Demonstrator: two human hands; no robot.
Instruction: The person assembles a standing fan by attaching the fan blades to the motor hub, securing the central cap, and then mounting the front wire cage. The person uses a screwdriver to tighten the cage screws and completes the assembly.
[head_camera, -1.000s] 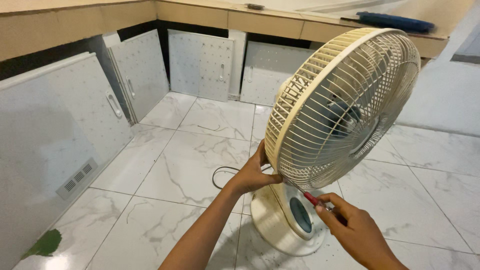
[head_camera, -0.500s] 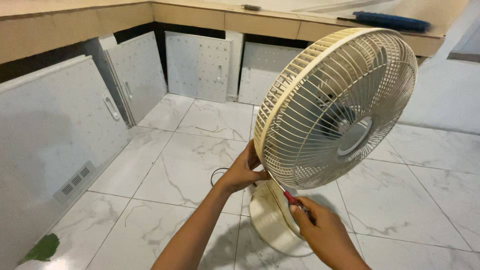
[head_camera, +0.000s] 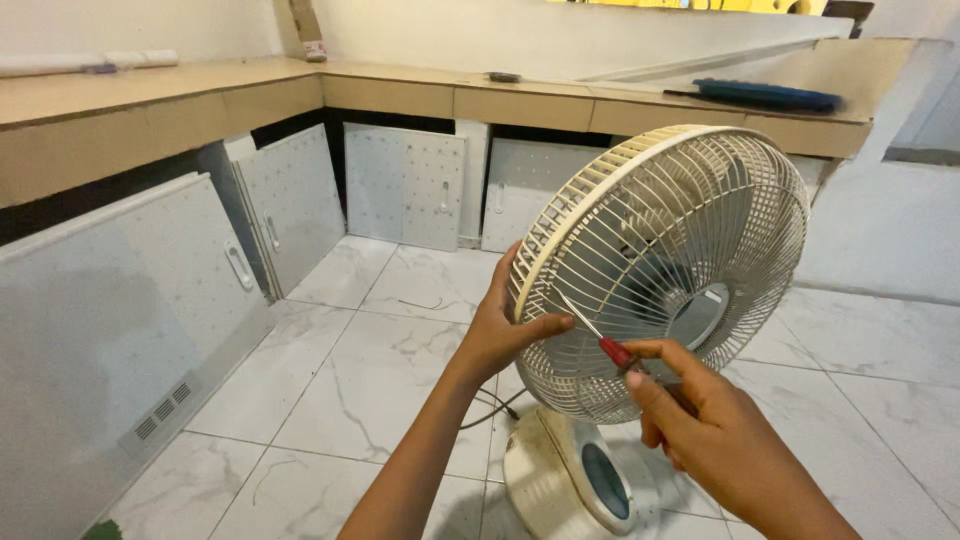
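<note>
Raised since earlier: fan (head_camera: 680, 270), its cage rim now gripped by left hand (head_camera: 500, 335) fingers. Right hand (head_camera: 715, 430) fingers pinch red-handled screwdriver (head_camera: 600, 340), tip at rim beside left thumb.

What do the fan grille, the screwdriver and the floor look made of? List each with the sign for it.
Fan grille: probably moulded plastic, matt cream, yellowed; its thin ribs and rim are one colour.
Screwdriver: thin grey shaft, likely metal; glossy red handle, likely plastic, gripped by the right hand.
Floor: glossy white tiles with grey veins, marble or marble-look ceramic; grout lines show.
</note>
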